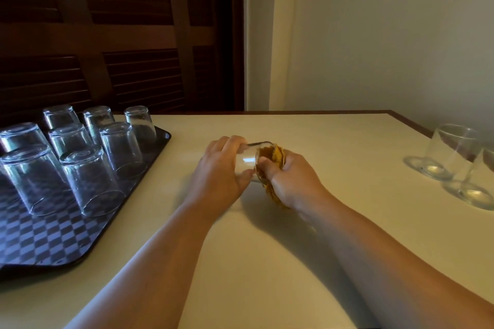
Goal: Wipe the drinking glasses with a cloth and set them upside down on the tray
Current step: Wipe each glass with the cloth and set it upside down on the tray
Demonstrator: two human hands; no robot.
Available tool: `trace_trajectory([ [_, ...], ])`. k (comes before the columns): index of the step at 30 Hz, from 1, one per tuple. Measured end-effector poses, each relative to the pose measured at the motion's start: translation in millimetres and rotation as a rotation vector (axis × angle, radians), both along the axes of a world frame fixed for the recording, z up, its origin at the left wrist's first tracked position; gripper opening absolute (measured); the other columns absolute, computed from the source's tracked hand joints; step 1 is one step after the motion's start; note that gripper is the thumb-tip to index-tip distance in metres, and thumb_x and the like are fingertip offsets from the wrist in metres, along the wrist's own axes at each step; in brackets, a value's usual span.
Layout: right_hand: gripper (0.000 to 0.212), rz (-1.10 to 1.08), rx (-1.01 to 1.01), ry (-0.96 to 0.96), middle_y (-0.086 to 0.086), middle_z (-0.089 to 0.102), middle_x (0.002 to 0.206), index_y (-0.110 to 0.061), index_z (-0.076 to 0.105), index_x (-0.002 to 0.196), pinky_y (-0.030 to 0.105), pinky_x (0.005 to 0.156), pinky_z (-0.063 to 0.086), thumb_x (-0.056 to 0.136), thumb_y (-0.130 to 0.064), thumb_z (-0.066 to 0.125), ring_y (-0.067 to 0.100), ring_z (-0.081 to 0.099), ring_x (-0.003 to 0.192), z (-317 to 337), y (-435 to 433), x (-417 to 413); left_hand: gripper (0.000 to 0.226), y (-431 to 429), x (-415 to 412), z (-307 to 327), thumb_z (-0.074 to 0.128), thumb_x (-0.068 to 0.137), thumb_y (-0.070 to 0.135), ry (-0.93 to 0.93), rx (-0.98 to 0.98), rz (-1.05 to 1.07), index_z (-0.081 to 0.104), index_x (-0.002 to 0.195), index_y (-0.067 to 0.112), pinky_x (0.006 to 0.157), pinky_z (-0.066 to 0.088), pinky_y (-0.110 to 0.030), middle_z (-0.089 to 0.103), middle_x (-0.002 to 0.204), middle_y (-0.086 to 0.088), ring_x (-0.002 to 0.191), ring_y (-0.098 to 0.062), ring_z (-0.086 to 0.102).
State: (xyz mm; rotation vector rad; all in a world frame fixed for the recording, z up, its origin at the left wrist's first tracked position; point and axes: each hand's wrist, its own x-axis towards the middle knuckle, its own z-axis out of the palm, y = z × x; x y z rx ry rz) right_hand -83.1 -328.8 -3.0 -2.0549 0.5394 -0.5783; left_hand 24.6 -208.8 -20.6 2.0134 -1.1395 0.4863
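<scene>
Two bare forearms enter from the bottom edge and meet at the ctr of a cream, flat-topped table point(267, 262).

Left hand point(222, 168): fingers and thumb curled round a clear, smooth-walled drinking glass point(247, 161), gripping it on its side w/ the mouth facing right. Whether the glass touches the table cannot be told.

Right hand point(291, 181): closed round a bunched mustard-yellow cloth point(276, 155), fingers tucked in and pressing the cloth against the glass mouth. More cloth hangs below the palm.

Left of the hands, well apart: black rectangular tray w/ a checkered surface point(40, 238), its near part bare. On its far part stand eight clear tumblers point(88, 176), all mouth-down, in approx. three rows, close together.

Right of the hands, near the table's right edge: two more clear glasses point(451, 149), base-down, just beside each other, the nearer one partly cut off by the frame.

Behind the tray: dark brown louvred wooden doors point(120, 35). Behind the table's far edge and right side: plain pale wall point(374, 35).
</scene>
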Motion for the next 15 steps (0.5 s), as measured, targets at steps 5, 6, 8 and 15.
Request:
trace_trajectory([
  [5, 0.008, 0.143, -0.424, -0.107, -0.017, 0.06, 0.077, -0.031, 0.059, 0.092, 0.012, 0.062, 0.039, 0.1, -0.034, 0.061, 0.001, 0.056, 0.073, 17.5, -20.5, -18.5, 0.054, 3.0, 1.1, 0.6, 0.087, 0.076, 0.032, 0.125, 0.046, -0.231, 0.06, 0.123, 0.03, 0.085, 0.055, -0.031, 0.061, 0.111, 0.018, 0.1, -0.001, 0.057],
  [6, 0.008, 0.099, -0.299, -0.076, -0.016, 0.062, 0.08, -0.03, 0.061, 0.094, 0.013, 0.064, 0.04, 0.1, -0.035, 0.06, 0.001, 0.057, 0.075, 17.2, -16.6, -19.2, 0.05, 3.0, -0.2, 0.0, 0.085, 0.077, 0.033, 0.106, 0.048, -0.218, 0.061, 0.121, 0.029, 0.083, 0.055, -0.032, 0.061, 0.108, 0.017, 0.098, -0.002, 0.057],
  [8, 0.02, 0.026, 0.17, 0.063, -0.006, 0.068, 0.082, -0.022, 0.067, 0.096, 0.022, 0.062, 0.045, 0.101, -0.039, 0.058, 0.01, 0.061, 0.075, 12.8, -3.1, -17.2, 0.047, 1.4, -1.0, -2.1, 0.083, 0.08, 0.033, 0.003, 0.042, -0.096, 0.06, 0.12, 0.028, 0.082, 0.053, -0.03, 0.059, 0.108, 0.014, 0.098, -0.003, 0.052],
  [15, 0.013, 0.124, -0.424, 0.076, -0.004, 0.067, 0.089, -0.023, 0.065, 0.104, 0.022, 0.063, 0.046, 0.099, -0.035, 0.062, 0.015, 0.062, 0.082, 21.2, -19.0, -19.1, 0.059, -3.5, 3.2, -5.0, 0.086, 0.077, 0.029, -0.017, 0.005, -0.1, 0.056, 0.127, 0.028, 0.086, 0.04, -0.011, 0.055, 0.118, 0.017, 0.109, 0.002, 0.044],
])
